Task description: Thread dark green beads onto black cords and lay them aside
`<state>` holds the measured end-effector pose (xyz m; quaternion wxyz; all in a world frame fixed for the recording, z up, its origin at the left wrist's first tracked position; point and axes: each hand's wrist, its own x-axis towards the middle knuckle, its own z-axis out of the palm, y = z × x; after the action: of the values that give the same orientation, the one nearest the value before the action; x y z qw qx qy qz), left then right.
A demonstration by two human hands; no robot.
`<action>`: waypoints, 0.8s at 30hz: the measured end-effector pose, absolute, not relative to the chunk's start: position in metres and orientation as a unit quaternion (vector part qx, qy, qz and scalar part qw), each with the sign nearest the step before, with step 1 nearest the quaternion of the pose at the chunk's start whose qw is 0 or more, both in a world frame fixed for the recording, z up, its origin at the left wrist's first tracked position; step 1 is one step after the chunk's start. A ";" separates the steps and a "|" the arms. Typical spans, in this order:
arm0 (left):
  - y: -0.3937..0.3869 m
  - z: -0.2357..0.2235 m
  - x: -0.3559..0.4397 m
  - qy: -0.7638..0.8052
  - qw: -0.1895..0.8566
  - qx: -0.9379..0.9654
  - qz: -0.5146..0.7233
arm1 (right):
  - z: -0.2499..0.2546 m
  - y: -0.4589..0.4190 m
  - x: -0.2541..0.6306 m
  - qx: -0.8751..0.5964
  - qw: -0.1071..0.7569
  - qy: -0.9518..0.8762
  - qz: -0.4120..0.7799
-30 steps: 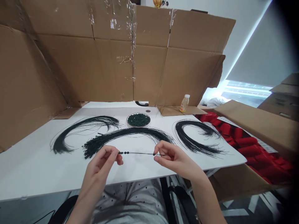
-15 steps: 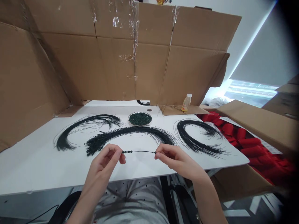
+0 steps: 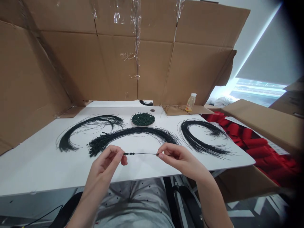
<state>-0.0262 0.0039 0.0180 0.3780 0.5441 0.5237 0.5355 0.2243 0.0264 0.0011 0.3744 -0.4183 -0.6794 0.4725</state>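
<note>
My left hand (image 3: 105,160) pinches one end of a thin dark wire (image 3: 141,154), and my right hand (image 3: 177,157) pinches the other end. Several small dark green beads (image 3: 128,153) sit on the wire next to my left fingers. Just beyond my hands lie bundles of long black wires: one at left (image 3: 80,133), one in the middle (image 3: 133,134), and one at right (image 3: 198,136). The middle bundle's beaded ends lie near my left hand. A round plate (image 3: 142,119) heaped with green beads stands farther back.
A white table (image 3: 45,167) carries everything. Tall cardboard sheets (image 3: 114,63) stand along its back and left side. A small bottle (image 3: 190,102) stands on a cardboard flap at the back. An open carton of red items (image 3: 251,148) sits at right.
The wire between my hands now lies nearly straight and level. The beads sit a little differently near my left fingers, and the head view has shifted slightly.
</note>
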 end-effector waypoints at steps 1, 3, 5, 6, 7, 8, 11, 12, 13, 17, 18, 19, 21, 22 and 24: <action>0.004 0.018 -0.026 0.523 0.378 0.545 0.535 | 0.001 0.027 0.224 -0.416 0.383 -0.677 0.471; 0.004 0.018 -0.026 0.522 0.377 0.546 0.536 | 0.001 0.027 0.224 -0.416 0.395 -0.673 0.467; 0.003 0.018 -0.025 0.518 0.376 0.547 0.539 | 0.001 0.028 0.225 -0.419 0.398 -0.672 0.463; 0.003 0.018 -0.025 0.516 0.376 0.548 0.541 | 0.001 0.028 0.224 -0.422 0.398 -0.671 0.462; 0.003 0.018 -0.025 0.513 0.377 0.549 0.542 | 0.001 0.028 0.224 -0.425 0.400 -0.669 0.461; 0.002 0.019 -0.024 0.512 0.377 0.549 0.543 | 0.001 0.027 0.224 -0.427 0.403 -0.667 0.460; 0.002 0.019 -0.024 0.514 0.378 0.549 0.541 | 0.003 0.026 0.223 -0.427 0.412 -0.666 0.452; 0.001 0.019 -0.024 0.515 0.378 0.550 0.539 | 0.003 0.025 0.222 -0.426 0.414 -0.666 0.451; 0.001 0.019 -0.024 0.515 0.377 0.551 0.537 | 0.004 0.024 0.222 -0.424 0.415 -0.667 0.450; -0.001 0.018 -0.022 0.511 0.378 0.563 0.528 | 0.005 0.021 0.219 -0.415 0.409 -0.669 0.461; -0.002 0.018 -0.021 0.508 0.382 0.567 0.525 | 0.005 0.021 0.218 -0.413 0.405 -0.671 0.463; -0.002 0.018 -0.020 0.504 0.386 0.570 0.521 | 0.005 0.020 0.217 -0.412 0.400 -0.673 0.466; -0.004 0.017 -0.017 0.497 0.395 0.578 0.514 | 0.005 0.018 0.214 -0.409 0.391 -0.676 0.472; -0.004 0.017 -0.016 0.493 0.398 0.581 0.510 | 0.006 0.017 0.212 -0.409 0.389 -0.677 0.473; -0.005 0.016 -0.013 0.489 0.404 0.590 0.500 | 0.007 0.015 0.208 -0.407 0.389 -0.674 0.478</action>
<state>-0.0130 -0.0052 0.0163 0.4039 0.5896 0.4887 0.5005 0.2075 0.0151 0.0073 0.3891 -0.4071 -0.6744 0.4776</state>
